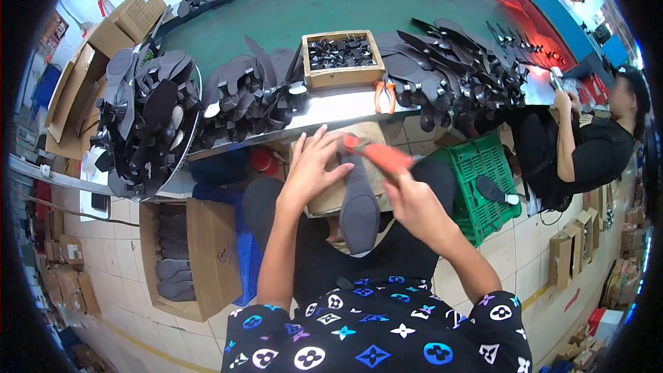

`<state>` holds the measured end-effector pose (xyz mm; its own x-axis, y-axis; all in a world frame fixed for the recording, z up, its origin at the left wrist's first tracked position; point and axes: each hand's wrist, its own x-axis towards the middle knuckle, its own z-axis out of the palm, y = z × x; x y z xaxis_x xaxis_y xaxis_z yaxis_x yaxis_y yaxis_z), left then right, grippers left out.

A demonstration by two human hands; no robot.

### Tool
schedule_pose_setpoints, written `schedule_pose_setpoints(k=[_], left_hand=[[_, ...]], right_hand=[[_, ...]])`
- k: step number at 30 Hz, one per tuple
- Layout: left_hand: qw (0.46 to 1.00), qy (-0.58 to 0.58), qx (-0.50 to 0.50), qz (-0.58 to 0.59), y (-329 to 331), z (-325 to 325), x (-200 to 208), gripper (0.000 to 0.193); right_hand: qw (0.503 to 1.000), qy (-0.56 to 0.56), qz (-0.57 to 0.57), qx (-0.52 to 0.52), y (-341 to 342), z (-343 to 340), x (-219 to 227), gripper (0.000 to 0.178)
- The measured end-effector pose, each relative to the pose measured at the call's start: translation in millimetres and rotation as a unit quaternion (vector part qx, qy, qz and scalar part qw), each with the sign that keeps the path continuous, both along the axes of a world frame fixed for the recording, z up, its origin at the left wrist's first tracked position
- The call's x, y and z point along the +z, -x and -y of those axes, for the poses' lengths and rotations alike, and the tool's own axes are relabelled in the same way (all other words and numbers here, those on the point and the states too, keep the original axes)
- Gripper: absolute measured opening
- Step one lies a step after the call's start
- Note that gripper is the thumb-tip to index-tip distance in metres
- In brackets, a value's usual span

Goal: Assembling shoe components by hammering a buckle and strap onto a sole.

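A dark grey shoe sole (360,217) lies over a tan block (324,200) at my lap, its broad end toward me. My left hand (311,169) is at the sole's far, narrow end, fingers spread along its left side and thumb laid on it, keeping hold of it. With my right hand (414,211) I grip an orange-red hammer (389,157), slightly blurred. The hammer's head is over the sole's far end, close to my left fingertips, and hides what lies under it.
A wooden box of small black heel pieces (338,52) stands on the bench, with orange-handled pliers (385,97) by it. Piled soles (252,90) flank it. A cardboard carton (221,255) sits at left, a green crate (480,179) at right. A co-worker (594,138) sits beyond.
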<state>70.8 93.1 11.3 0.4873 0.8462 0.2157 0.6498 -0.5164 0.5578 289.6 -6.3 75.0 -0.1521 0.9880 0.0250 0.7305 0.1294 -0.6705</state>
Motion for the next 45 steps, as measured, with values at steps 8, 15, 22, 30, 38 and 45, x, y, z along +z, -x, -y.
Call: schedule_pose_setpoints(k=[8,15,22,30,38,45], left_hand=[[0.978,-0.035,-0.072,0.19,0.6,26.2,-3.9,0.018],[0.898,0.24,-0.153,0.335,-12.2,117.5,68.2,0.021],[0.798,0.446,-0.095,0.394,-10.6,137.7,88.2,0.025],[0.636,0.617,-0.16,0.435,-21.6,148.9,86.1,0.029],[0.743,0.542,-0.199,0.339,-14.5,150.1,95.1,0.036],[0.868,0.409,-0.188,0.209,-29.9,141.6,103.4,0.04]], right_hand=[[0.976,-0.202,-0.081,0.003,-12.2,-8.9,20.6,0.026],[0.962,-0.195,0.114,0.155,-1.1,-49.9,-32.3,0.037],[0.85,0.124,-0.466,0.212,16.5,0.6,-8.4,0.038],[0.758,0.176,-0.611,0.148,26.9,47.7,-0.8,0.06],[0.79,0.097,-0.587,0.147,22.6,53.2,3.3,0.044],[0.897,-0.048,-0.397,0.186,-1.1,50.0,0.0,0.027]])
